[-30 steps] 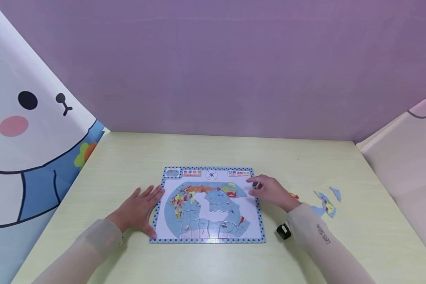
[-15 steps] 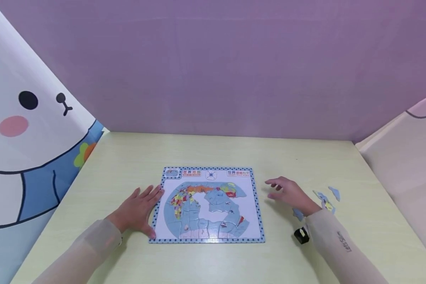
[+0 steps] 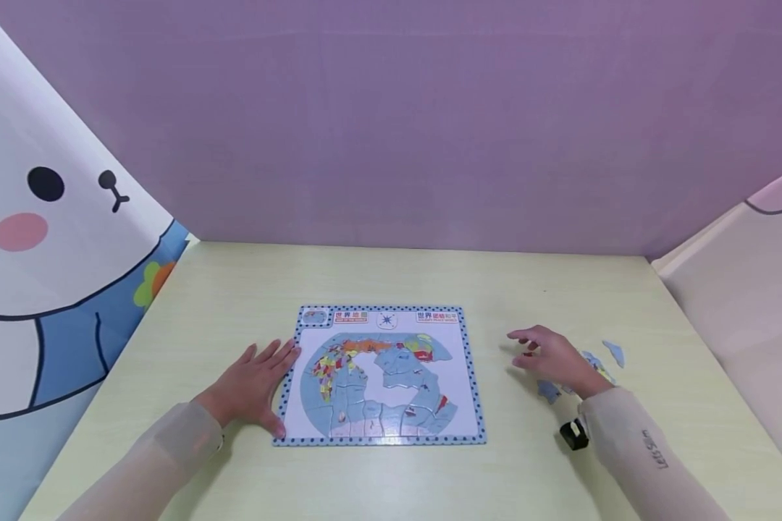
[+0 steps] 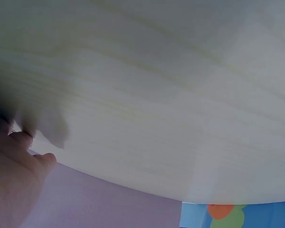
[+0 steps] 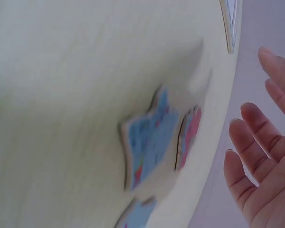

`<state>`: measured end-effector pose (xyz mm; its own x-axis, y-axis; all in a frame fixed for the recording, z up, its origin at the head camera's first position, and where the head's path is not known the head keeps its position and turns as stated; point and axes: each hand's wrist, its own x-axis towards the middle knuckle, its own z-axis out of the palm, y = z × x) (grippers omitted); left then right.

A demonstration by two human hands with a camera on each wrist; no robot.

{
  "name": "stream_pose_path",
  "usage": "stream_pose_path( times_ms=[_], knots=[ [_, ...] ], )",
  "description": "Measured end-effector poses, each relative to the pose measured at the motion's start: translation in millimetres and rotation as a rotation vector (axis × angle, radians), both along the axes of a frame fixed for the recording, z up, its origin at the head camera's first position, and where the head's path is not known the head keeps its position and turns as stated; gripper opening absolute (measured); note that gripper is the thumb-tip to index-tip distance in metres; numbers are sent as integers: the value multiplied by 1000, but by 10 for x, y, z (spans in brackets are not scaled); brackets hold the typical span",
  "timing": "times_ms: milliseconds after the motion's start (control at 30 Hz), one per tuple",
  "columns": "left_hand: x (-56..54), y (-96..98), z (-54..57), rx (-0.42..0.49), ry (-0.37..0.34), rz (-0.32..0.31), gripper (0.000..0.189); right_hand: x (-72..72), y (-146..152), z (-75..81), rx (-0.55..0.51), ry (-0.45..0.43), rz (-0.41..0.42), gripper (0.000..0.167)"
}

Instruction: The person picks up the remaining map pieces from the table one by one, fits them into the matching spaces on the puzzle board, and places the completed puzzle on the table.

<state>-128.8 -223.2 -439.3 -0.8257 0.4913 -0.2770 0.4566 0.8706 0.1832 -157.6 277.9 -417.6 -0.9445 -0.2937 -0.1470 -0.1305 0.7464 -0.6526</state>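
Note:
A world map puzzle board (image 3: 461,383) with a dotted blue border lies on the table, partly filled with pieces around a white gap. My left hand (image 3: 250,383) rests on its left edge, fingers spread; the left wrist view catches only part of this hand (image 4: 19,171). To the right of the board, my right hand (image 3: 554,358) hovers above the table with relaxed fingers and nothing in them. Beneath it lies a blue puzzle piece (image 3: 549,391). The right wrist view shows a notched blue piece (image 5: 152,137) beside a pink-red piece (image 5: 189,135), both apart from the fingers.
More loose pieces lie on the right, among them a pale blue piece (image 3: 614,353) and one (image 3: 598,367) partly hidden by the right hand. A small black device (image 3: 574,435) sits at the right wrist. A purple backdrop (image 3: 391,145) stands behind the table (image 3: 391,278).
My right hand has moved right, from the board's upper right edge to over the loose pieces. The left hand stays on the board's left edge, and the board looks the same.

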Motion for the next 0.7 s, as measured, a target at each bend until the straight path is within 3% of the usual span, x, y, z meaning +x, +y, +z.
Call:
stream_pose_path(
  times_ms=[533,700],
  knots=[
    [0,3,-21,3,-17,1,128,58,281,-1,73,-20,-13,47],
    [-11,1,-15,4,-10,-5,128,42,354,-45,105,23,-8,45]
  ],
)
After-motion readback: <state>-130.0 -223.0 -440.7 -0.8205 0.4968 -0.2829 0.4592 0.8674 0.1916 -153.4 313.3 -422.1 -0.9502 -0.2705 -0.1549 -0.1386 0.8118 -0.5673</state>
